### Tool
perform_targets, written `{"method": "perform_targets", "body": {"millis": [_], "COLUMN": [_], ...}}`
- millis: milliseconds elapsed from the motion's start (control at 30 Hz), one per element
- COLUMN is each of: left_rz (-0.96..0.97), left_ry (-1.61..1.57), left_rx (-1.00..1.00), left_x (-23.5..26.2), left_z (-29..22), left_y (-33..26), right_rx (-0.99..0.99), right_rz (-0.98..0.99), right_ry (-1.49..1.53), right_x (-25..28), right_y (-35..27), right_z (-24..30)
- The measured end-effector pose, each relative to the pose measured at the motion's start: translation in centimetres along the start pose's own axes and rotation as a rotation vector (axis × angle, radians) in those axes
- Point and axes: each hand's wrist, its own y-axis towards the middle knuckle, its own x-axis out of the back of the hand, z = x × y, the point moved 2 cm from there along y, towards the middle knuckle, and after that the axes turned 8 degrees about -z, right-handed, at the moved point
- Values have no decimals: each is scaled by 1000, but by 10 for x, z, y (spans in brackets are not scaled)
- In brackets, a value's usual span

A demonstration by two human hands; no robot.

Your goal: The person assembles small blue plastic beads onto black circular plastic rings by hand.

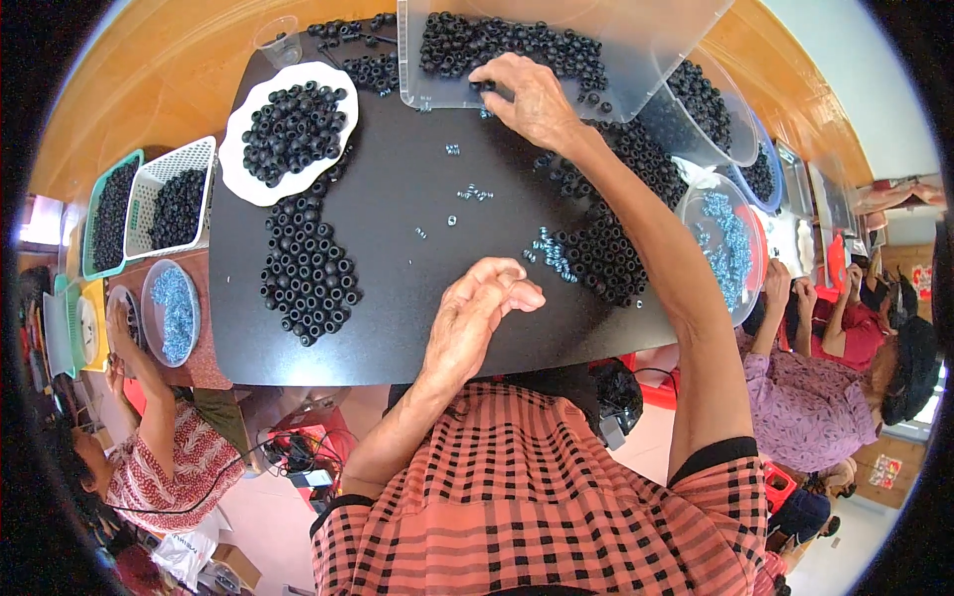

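At the far edge of the table [397,228], the right hand [539,104] bends its thumb and fingers around a black bead [484,86] at the near wall of a clear bin [403,60], which holds many more like it. The left hand [469,313] hovers over the middle of the near edge, fingers curled toward the thumb, and whether it grips anything cannot be told. Small blue beads [553,256] lie beside a black pile [604,256] toward the right edge, while a white scalloped plate [235,149] of black beads sits at the far left corner.
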Motion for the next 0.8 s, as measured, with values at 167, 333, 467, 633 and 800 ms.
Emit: {"method": "perform_targets", "body": {"millis": [167, 333, 467, 633, 800], "left_rz": [31, 55, 45, 48, 61], "left_ry": [8, 18, 14, 27, 37], "left_rx": [6, 28, 16, 3, -8], "left_x": [2, 1, 0, 0, 0], "left_z": [0, 2, 1, -1, 0], "left_y": [2, 1, 2, 2, 2], "right_rx": [-21, -274, -461, -358, -155], "right_rz": [81, 77, 5, 105, 20], "right_ry": [210, 282, 260, 228, 177], "right_x": [12, 33, 39, 39, 31], "right_y": [-27, -45, -54, -56, -43], "right_z": [27, 31, 16, 31, 45]}}
